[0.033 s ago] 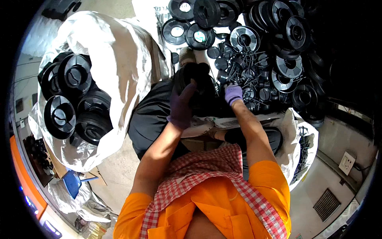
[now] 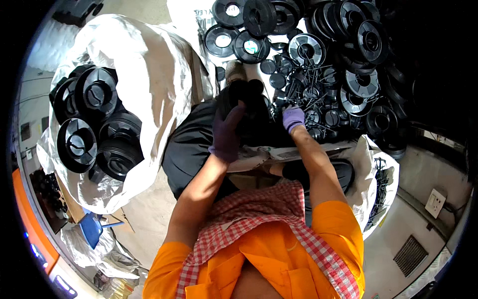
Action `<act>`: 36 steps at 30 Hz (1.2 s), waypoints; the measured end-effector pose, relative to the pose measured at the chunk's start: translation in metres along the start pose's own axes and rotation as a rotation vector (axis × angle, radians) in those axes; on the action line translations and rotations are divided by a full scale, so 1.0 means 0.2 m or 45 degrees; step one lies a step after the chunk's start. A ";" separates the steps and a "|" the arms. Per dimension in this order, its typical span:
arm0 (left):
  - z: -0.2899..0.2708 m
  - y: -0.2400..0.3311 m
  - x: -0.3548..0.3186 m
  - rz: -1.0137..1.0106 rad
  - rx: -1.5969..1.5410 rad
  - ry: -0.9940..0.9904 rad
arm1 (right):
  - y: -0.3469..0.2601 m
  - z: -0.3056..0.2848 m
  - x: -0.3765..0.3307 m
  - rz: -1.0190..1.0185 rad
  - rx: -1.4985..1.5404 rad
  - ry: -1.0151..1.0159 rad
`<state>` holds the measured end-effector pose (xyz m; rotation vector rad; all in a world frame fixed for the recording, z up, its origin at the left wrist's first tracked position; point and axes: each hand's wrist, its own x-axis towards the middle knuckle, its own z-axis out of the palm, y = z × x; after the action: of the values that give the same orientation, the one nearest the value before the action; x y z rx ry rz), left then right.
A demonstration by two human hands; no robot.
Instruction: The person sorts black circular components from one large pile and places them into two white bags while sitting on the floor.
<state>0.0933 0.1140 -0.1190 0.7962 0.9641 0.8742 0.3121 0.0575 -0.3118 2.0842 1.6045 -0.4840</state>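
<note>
My left hand (image 2: pixel 226 134), in a purple glove with a bare thumb tip, is closed round a black round plastic part (image 2: pixel 230 97) above my dark trousers. Deep shadow hides much of that part and the fingers behind it. To the right, my right hand (image 2: pixel 294 118), also gloved in purple, reaches into the near edge of a heap of small black caps and thin black stems (image 2: pixel 311 93). Its fingers are curled in, and whatever lies between the fingertips is hidden by shadow.
Black flanged discs (image 2: pixel 251 46) lie and stack beyond the heap. At the left stands a white sack (image 2: pixel 149 60) holding black spool-like parts (image 2: pixel 76 145). A smaller white bag (image 2: pixel 362 185) with thin black pieces stands at the right. A blue plastic item (image 2: pixel 90 230) lies lower left.
The whole view has shifted very slightly. Both hands keep nearly the same place and grip.
</note>
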 end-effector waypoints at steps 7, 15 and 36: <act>-0.01 0.00 -0.13 -0.269 -0.117 0.046 | -0.03 -0.24 -0.39 -0.130 1.346 1.090; -0.06 0.07 -0.34 -0.412 -0.222 -0.549 | -0.20 -0.65 -0.95 -0.952 1.187 0.843; -0.02 0.16 -0.57 -0.302 0.205 -0.567 | -0.17 -0.67 -1.23 -1.069 1.087 0.974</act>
<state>0.0456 0.0266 -0.0533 0.9433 0.7180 0.3913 0.2154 -0.0587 -0.0741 2.1597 3.2125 -0.7969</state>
